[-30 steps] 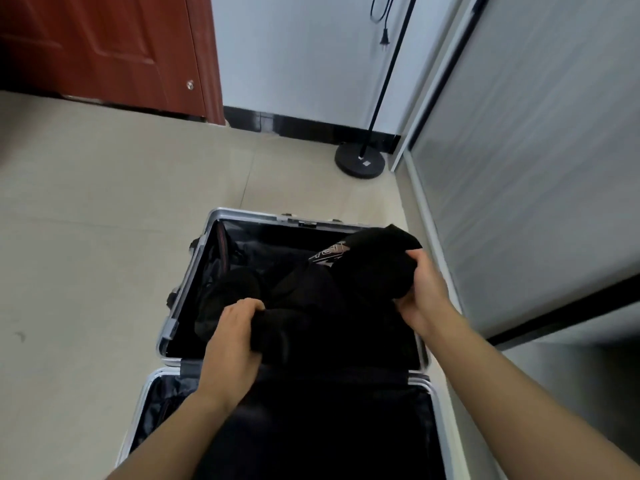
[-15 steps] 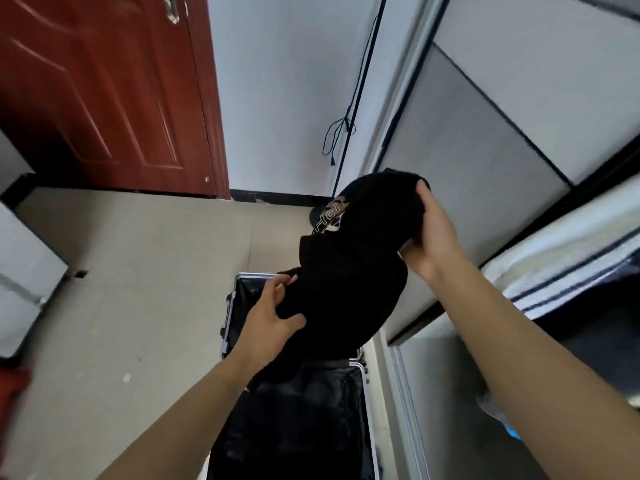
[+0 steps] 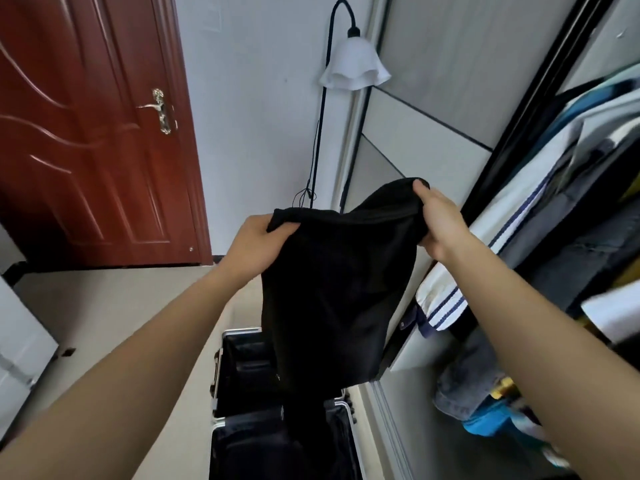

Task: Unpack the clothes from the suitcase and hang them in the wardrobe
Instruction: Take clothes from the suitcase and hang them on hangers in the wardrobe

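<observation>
Above the open suitcase [image 3: 217, 375], head view: 2 hands hold 1 black garment [image 3: 332, 289] by its top edge. The left hand [image 3: 256, 245] grips 1 corner and the right hand [image 3: 438, 226] grips the other. This spread probably lets the cloth drop flat for hanging. The garment is plain, limp and creased, and hangs just beside the wardrobe [image 3: 540, 109] opening.

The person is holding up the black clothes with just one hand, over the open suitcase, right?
Not quite: it is two hands, not one. In the head view the left hand and the right hand each grip the top edge of the black clothes, which do hang over the open suitcase.
</observation>
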`<state>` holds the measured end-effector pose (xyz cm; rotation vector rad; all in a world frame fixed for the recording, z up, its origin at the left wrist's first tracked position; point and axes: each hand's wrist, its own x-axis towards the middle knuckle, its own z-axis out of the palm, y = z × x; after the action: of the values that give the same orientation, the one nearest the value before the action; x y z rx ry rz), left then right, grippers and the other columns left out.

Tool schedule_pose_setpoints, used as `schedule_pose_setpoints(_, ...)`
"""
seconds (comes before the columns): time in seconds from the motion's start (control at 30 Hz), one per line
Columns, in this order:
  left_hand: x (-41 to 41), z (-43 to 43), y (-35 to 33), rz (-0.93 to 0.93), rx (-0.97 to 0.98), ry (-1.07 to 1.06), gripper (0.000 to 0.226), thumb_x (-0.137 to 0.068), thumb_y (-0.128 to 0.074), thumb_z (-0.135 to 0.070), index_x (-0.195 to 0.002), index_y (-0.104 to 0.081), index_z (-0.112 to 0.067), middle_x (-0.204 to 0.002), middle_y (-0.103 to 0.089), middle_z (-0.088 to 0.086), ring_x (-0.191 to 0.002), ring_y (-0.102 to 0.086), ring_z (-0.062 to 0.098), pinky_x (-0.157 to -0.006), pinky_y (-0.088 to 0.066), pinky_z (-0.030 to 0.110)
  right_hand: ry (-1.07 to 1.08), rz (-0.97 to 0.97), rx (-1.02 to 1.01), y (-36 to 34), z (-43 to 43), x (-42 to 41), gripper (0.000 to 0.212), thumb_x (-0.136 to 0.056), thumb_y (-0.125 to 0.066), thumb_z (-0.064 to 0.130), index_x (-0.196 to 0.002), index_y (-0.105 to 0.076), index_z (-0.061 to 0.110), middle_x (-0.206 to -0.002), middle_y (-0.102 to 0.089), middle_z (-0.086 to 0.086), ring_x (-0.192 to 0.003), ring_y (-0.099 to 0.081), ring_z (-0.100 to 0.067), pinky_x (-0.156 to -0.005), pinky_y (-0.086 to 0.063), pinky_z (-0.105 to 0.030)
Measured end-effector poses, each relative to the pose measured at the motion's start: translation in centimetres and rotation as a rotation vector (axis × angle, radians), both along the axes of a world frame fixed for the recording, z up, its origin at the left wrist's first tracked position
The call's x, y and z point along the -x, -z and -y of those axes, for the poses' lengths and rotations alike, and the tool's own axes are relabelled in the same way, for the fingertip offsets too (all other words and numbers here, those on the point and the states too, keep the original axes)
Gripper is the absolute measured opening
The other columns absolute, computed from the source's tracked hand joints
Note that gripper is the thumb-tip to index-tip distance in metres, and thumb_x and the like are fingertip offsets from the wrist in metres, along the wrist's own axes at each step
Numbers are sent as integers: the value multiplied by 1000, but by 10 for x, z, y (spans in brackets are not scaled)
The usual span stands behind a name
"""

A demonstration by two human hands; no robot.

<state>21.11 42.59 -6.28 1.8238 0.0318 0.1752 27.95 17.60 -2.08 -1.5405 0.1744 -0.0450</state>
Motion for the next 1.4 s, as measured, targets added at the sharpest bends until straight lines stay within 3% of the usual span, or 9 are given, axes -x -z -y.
schedule_pose_setpoints(0.23,3,32,-78,-350,538,170,35,-91,-59,-42,-113,-68,-15,-106,-74,5,-89,-73,20,-68,-57,28,-142,-38,279,-14,23,15,28,-90,-60,42,-108,-69,23,-104,-72,4,-99,-65,-15,-92,-51,-39)
schedule_pose_setpoints(0.37,-15,63,-106,-287,609,142,31,-96,-54,-29,-119,-62,-10,-102,-73,7,-81,-71,21,-59,-57,27,-81,31,492,-13,25,26,9,-89,-61,20,-83,-64,26,-84,-63,8,-79,-57,-9,-69,-43,-24)
schedule_pose_setpoints(0.53,-35,102,-104,-324,567,68,21,-96,-51,-17,-115,-55,-8,-89,-62,8,-67,-60,18,-50,-55,26,-290,-25,279,7,37,50,18,-86,-49,-5,-82,-63,5,-83,-66,-11,-78,-65,-23,-66,-56,-27)
schedule_pose_setpoints(0.67,-38,129,-96,-380,616,86,12,-97,-49,-13,-89,-56,-7,-87,-58,8,-69,-57,18,-56,-49,27,-606,-120,345,14,26,70,14,-88,-69,16,-97,-65,5,-95,-72,-12,-91,-70,-26,-75,-58,-35)
schedule_pose_setpoints(0.83,-37,144,-99,-352,730,35,16,-98,-47,-14,-86,-54,-9,-86,-58,9,-72,-57,20,-56,-48,30,-258,-43,434,24,-12,63,31,-80,-76,41,-88,-63,14,-90,-67,-5,-82,-65,-16,-78,-56,-34)
schedule_pose_setpoints(0.97,-39,130,-106,-310,883,-8,29,-100,-43,-20,-122,-52,-3,-107,-61,17,-97,-61,31,-77,-51,42,23,-1,316,36,-29,44,20,-92,-58,22,-99,-69,7,-96,-72,-12,-90,-68,-28,-88,-55,-43)
schedule_pose_setpoints(1.07,-43,104,-109,-266,910,-84,23,-102,-41,-19,-117,-50,-5,-105,-59,17,-96,-60,31,-71,-51,46,38,-83,27,30,-22,36,21,-97,-47,11,-104,-67,8,-101,-70,-11,-92,-66,-27,-82,-54,-33)
schedule_pose_setpoints(1.23,-50,58,-91,-293,424,-240,15,-89,-50,-10,-103,-49,-15,-95,-48,5,-77,-46,16,-58,-50,34,-52,110,418,1,1,30,28,-82,-73,26,-66,-55,14,-66,-59,-3,-63,-58,-18,-57,-41,-26)
schedule_pose_setpoints(1.4,-61,48,-62,-46,-418,-446,32,-90,-52,-20,-119,-56,-8,-136,-28,18,-119,-37,37,-85,-37,33,-74,405,1098,-32,16,16,15,-80,-69,12,-79,-54,10,-74,-59,-5,-70,-58,-20,-54,-44,-29)
